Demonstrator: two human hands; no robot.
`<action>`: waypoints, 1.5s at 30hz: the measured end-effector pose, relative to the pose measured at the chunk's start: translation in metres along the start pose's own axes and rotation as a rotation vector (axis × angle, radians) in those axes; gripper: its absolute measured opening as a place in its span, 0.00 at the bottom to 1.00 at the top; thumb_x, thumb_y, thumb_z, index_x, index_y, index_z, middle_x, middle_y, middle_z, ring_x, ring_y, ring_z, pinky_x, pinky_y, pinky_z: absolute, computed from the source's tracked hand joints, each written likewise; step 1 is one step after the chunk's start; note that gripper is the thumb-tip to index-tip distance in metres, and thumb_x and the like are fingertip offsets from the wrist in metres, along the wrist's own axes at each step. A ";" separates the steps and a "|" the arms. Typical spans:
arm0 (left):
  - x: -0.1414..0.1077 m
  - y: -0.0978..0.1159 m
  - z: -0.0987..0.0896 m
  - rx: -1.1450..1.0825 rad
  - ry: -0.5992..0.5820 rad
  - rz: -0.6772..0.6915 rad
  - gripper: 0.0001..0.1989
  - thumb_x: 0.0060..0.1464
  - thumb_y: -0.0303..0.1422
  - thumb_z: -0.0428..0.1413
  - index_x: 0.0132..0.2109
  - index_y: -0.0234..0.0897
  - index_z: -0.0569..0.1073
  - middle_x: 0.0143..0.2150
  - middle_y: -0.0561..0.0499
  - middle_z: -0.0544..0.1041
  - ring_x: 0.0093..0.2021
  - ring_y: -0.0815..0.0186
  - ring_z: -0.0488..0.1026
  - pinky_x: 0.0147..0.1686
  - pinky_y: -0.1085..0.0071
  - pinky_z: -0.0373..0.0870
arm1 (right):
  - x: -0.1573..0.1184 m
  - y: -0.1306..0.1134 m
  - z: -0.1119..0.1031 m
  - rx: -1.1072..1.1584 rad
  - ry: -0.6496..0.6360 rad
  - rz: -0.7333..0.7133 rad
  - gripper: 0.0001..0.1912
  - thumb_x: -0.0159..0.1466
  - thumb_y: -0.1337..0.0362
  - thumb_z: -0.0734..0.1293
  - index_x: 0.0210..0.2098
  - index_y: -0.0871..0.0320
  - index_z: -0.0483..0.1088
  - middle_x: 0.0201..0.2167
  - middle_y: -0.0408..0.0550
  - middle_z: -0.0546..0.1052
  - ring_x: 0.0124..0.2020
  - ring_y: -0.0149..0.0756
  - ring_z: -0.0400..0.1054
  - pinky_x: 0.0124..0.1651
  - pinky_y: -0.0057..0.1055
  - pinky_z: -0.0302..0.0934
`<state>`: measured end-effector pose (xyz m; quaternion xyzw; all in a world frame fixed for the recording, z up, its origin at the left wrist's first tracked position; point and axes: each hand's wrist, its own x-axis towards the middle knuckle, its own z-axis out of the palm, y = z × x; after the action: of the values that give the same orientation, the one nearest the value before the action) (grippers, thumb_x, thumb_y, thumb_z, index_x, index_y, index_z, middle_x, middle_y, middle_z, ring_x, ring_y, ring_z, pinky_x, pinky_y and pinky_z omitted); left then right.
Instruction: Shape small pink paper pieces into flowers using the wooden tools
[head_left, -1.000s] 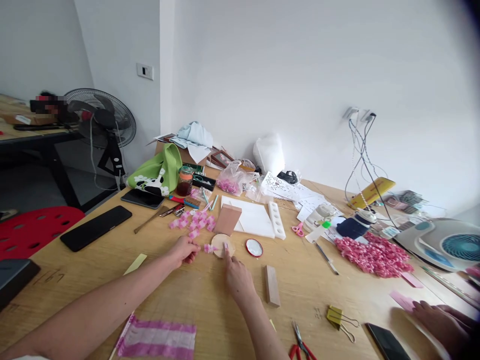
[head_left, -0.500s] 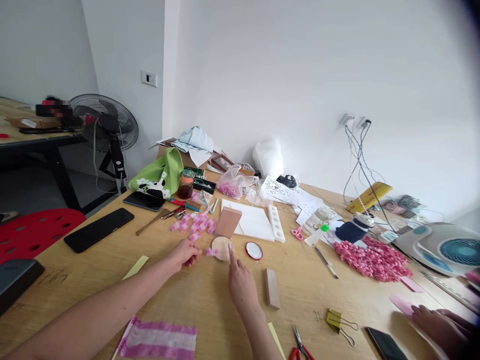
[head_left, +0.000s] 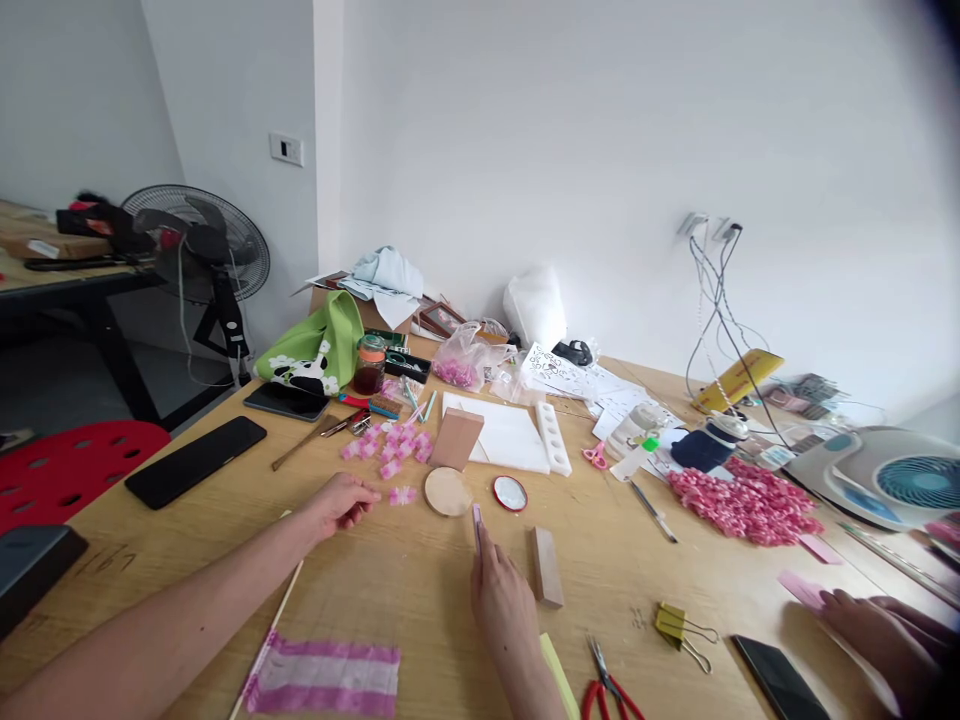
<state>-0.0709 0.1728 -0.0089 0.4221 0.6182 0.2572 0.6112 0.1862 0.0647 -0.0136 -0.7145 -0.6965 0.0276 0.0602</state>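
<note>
My left hand is closed in a pinch, and a small pink-and-white fabric piece sticks out just past its fingertips. The exact grip is too small to make out. Between the fingers of my right hand is a narrow lilac strip, pointing away from me. A round wooden disc lies flat between the two hands, just beyond them. Several similar pink-and-white pieces lie behind my left hand. A striped pink-and-white cloth on a thin stick lies nearer me.
A wooden block lies right of my right hand, with a red-rimmed lid behind. An upright wooden block stands beyond the disc. Red-handled pliers and a binder clip lie front right. Another person's hand touches pink material.
My left hand has drawn back left with the pink-and-white piece, away from the disc. The right hand has moved slightly right and nearer me, taking the lilac strip off the disc.
</note>
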 end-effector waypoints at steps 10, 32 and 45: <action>0.005 -0.002 0.006 0.124 0.001 -0.068 0.10 0.62 0.36 0.55 0.44 0.32 0.71 0.36 0.52 0.73 0.29 0.72 0.71 0.27 0.74 0.71 | 0.032 -0.037 -0.002 -0.060 -0.113 -0.112 0.34 0.62 0.79 0.54 0.67 0.61 0.51 0.42 0.56 0.77 0.41 0.38 0.73 0.39 0.28 0.64; 0.002 -0.002 0.006 0.072 0.019 -0.046 0.10 0.62 0.37 0.54 0.42 0.32 0.71 0.34 0.53 0.73 0.28 0.73 0.71 0.27 0.74 0.71 | 0.023 -0.029 -0.012 -0.068 -0.150 -0.055 0.35 0.62 0.79 0.52 0.68 0.61 0.48 0.43 0.56 0.76 0.44 0.39 0.72 0.42 0.29 0.62; -0.001 0.002 0.004 0.004 -0.011 0.003 0.18 0.40 0.38 0.66 0.22 0.35 0.64 0.15 0.61 0.64 0.14 0.77 0.57 0.16 0.78 0.49 | -0.018 0.056 -0.036 -0.196 0.026 0.371 0.23 0.70 0.57 0.56 0.60 0.60 0.63 0.44 0.61 0.74 0.45 0.49 0.70 0.44 0.40 0.61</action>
<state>-0.0661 0.1724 -0.0072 0.4258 0.6145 0.2547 0.6133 0.2453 0.0432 0.0148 -0.8333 -0.5514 -0.0389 -0.0069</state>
